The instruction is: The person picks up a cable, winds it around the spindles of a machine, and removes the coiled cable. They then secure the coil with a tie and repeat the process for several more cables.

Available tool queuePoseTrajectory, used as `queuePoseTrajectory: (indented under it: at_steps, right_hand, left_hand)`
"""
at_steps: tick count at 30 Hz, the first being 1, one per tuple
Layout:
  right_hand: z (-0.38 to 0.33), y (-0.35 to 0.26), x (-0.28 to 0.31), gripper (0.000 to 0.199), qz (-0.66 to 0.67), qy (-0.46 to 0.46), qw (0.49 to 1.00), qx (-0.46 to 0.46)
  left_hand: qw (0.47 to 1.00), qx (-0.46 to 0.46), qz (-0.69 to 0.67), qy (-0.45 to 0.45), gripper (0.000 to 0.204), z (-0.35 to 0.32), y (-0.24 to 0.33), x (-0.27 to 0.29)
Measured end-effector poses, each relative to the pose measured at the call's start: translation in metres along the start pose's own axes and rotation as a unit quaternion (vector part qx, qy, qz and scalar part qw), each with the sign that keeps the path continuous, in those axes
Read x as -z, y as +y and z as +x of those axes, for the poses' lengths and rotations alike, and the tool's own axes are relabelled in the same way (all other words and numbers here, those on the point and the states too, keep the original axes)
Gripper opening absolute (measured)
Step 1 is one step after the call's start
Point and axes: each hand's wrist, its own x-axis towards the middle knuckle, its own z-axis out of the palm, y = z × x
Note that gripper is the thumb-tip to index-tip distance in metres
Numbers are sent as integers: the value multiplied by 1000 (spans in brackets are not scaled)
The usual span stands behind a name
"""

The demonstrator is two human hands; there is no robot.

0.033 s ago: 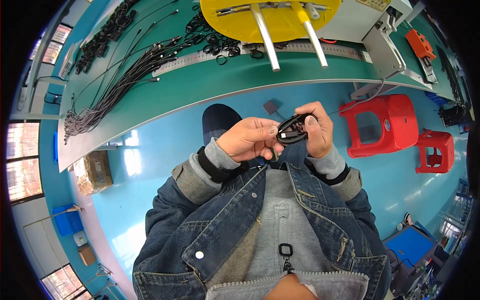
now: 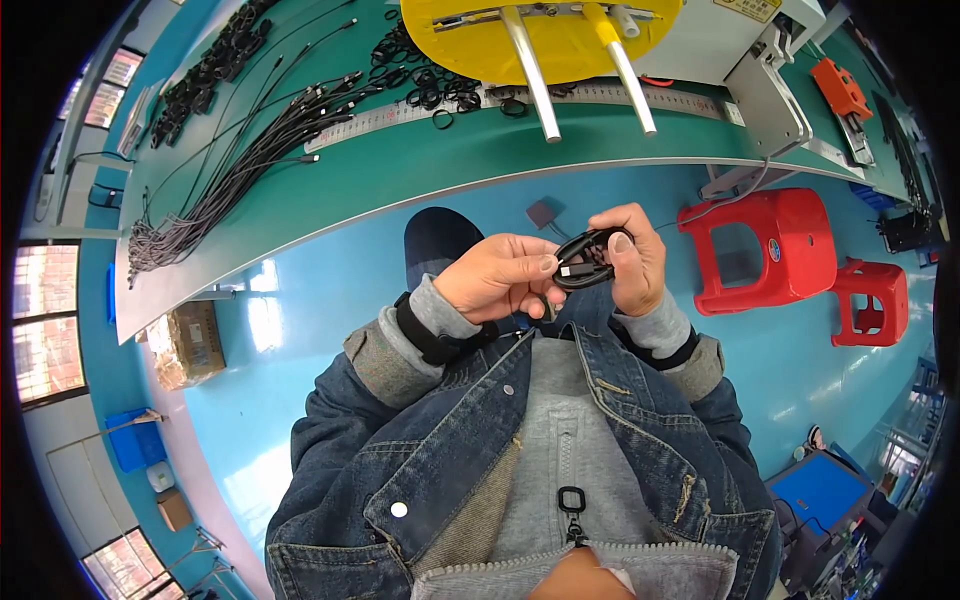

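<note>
A black cable (image 2: 585, 272) wound into a small coil is held between my two hands, over my lap and in front of the table. Its connector plug lies across the coil. My right hand (image 2: 637, 262) is closed round the coil's right side, with the thumb on top. The thumb and fingers of my left hand (image 2: 503, 274) pinch the coil's left edge. Part of the coil is hidden by my fingers.
Loose dark cables (image 2: 235, 160) lie on the green table (image 2: 400, 165), near black rings (image 2: 425, 85) and a steel ruler (image 2: 380, 118). Two metal rods stick out from a yellow disc (image 2: 470, 45). Red stools (image 2: 808, 250) stand at right, a cardboard box (image 2: 190, 345) at left.
</note>
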Motion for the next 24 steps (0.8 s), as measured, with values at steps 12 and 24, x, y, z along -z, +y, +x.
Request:
queuePoseTrajectory:
  at_steps: [12,24]
  right_hand:
    - [7,-11,1,17,-202,-49,958,197]
    - [7,2,-31,7,-298,-74,945,114]
  left_hand:
    - [965,-15,231,127,19,4,0,-15]
    - [710,-216,599,301,25,34,-49,-4]
